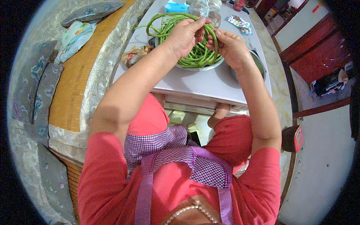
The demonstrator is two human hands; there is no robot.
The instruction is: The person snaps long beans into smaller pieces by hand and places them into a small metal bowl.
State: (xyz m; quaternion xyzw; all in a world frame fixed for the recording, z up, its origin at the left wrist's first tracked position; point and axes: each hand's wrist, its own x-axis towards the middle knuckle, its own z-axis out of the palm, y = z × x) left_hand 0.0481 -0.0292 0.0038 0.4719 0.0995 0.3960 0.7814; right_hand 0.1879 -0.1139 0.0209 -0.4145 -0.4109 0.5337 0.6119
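Observation:
A heap of long green beans (198,57) lies coiled in a round, light-rimmed bowl (201,68) on the table. Above the heap, my left hand (187,35) grips a long bean (157,17) that loops out to the left. My right hand (228,46) holds the bean's end part between thumb and fingers, and the tip hangs down over the bowl's right side. A metal pot (260,66) with something green inside stands to the right, partly behind my right forearm.
Left of the bowl lies a crumpled bag (135,54). Toward the table's far side are a blue tissue pack (176,7), clear plastic bags (201,9) and a dotted cloth (240,24). A sofa with cushions (91,11) stands at left. The table edge (197,97) is above my knees.

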